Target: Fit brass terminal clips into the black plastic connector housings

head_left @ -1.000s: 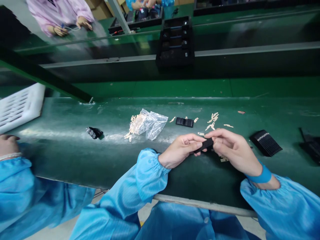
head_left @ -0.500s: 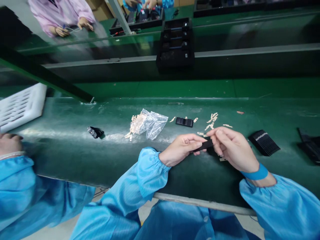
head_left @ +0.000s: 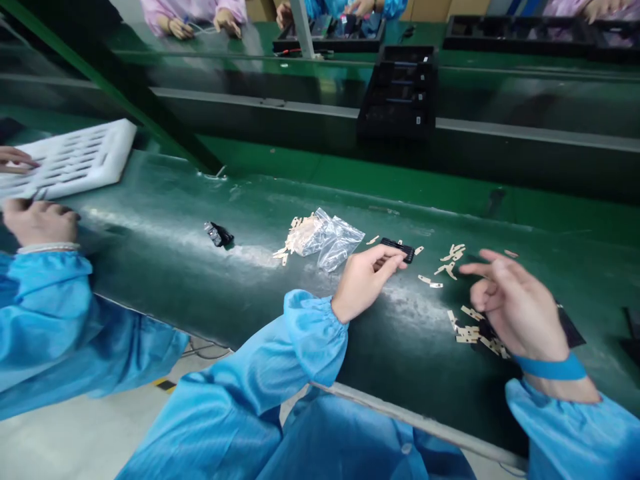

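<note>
My left hand (head_left: 367, 277) reaches over the bench with thumb and fingertips pinched at a small row of black plastic parts (head_left: 399, 249); one part seems to be between the fingertips, though they cover most of it. My right hand (head_left: 523, 303) hovers to the right, index finger stretched out and the fingers apart, holding nothing visible. Under and beside it lie flat pale metal tabs (head_left: 467, 333), and a smaller heap of metal tabs (head_left: 453, 253) is beyond its fingertips. A dark stack (head_left: 570, 325) is mostly hidden behind the right hand.
A clear plastic bag (head_left: 340, 243) with metal tabs spilling out lies left of centre. Farther left are a small black part (head_left: 219, 234), a co-worker's hand (head_left: 43, 221) and a white slotted tray (head_left: 100, 157). A green post (head_left: 165, 127) rises from the bench. Black trays (head_left: 400, 93) stand behind.
My left hand has moved up from the black part held between both hands to the row of black parts. My right hand has parted from it and moved right. The view has shifted.
</note>
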Tool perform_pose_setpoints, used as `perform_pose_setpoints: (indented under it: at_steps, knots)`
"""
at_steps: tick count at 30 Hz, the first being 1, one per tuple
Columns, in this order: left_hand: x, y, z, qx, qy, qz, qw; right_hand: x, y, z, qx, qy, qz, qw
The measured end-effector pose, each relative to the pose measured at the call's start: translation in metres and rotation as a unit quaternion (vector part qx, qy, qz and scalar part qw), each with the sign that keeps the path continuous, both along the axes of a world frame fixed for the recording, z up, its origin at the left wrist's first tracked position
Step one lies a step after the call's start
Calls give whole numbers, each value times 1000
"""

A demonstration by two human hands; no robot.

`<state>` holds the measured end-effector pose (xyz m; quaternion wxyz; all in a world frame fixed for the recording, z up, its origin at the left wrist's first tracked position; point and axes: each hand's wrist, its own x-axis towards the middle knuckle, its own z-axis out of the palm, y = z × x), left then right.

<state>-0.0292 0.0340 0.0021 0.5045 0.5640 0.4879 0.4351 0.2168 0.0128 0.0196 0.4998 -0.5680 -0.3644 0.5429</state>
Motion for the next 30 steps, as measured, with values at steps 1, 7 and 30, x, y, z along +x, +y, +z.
perform_pose_setpoints:
  at_steps: [1,7,30]
  knots:
    - [-4,1,0,52,50,9,997,-4,-4,-1,-23,-16,35,999]
    - [-18,16,-8,241,365,-40,898,-13,-18,0,-7,-61,83,995]
    - [-24,16,-7,166,240,-21,956,41,-12,0,58,-533,291,792]
